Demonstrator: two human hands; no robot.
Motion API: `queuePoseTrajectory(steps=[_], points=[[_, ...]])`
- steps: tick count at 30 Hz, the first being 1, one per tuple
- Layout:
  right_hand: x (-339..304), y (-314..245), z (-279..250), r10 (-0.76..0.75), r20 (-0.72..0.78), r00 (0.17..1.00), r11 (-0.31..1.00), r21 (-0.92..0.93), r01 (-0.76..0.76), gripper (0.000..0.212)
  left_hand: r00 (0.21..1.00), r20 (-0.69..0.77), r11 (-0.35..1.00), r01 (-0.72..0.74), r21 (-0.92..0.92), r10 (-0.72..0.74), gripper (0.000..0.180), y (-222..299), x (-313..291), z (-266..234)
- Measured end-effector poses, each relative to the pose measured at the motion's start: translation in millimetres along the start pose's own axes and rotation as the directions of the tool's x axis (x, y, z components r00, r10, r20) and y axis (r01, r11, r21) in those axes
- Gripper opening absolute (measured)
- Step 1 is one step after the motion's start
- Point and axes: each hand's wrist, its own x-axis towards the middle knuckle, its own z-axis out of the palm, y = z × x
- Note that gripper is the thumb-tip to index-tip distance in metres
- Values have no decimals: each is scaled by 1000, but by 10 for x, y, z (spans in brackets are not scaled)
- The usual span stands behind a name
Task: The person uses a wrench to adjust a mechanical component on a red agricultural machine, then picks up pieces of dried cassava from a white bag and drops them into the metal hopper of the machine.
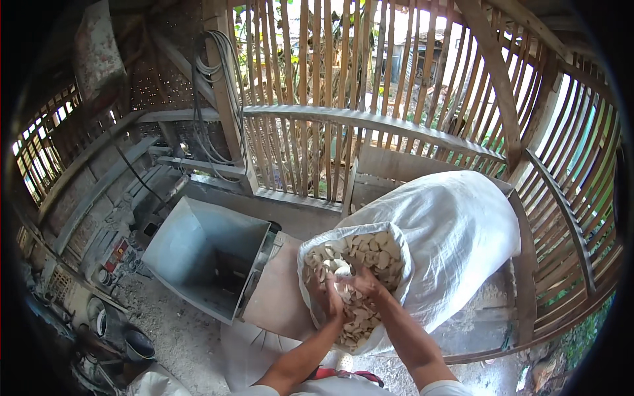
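Observation:
A large white woven sack (456, 231) lies on its side, its mouth turned toward me. Pale, flat dried chips (376, 254), like sliced root, fill the mouth and spill down its near side. My left hand (325, 296) is in the opening at the left, fingers curved around some chips. From the right, my right hand (364, 282) reaches in with bent fingers, facing the left one. A few whiter chips lie between the two hands. Some fingertips are hidden among the chips.
Left of the sack stands a metal hopper (178, 241) with sloping walls and a dark opening at its bottom. A flat board (281, 284) lies between hopper and sack. Wooden slat walls (297, 86) surround the space, with coiled cable (218, 66) hanging from a post. Buckets (139, 344) stand lower left.

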Motion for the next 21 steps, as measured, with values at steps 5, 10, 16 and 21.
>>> queuePoseTrajectory(steps=[5,10,16,21], points=[[-116,-215,41,59,-52,997,998,5,-59,80,999,-38,995,-42,-93,38,39,-20,9,60],[-368,-469,53,152,-111,982,938,329,-108,74,981,-2,970,-194,-143,196,35,130,-32,87],[-543,-672,32,25,-288,957,851,509,131,69,934,95,926,-320,-199,343,33,596,-44,124],[-674,-903,-17,-36,-385,922,827,506,243,69,873,95,862,-444,-246,478,33,754,-28,179]])
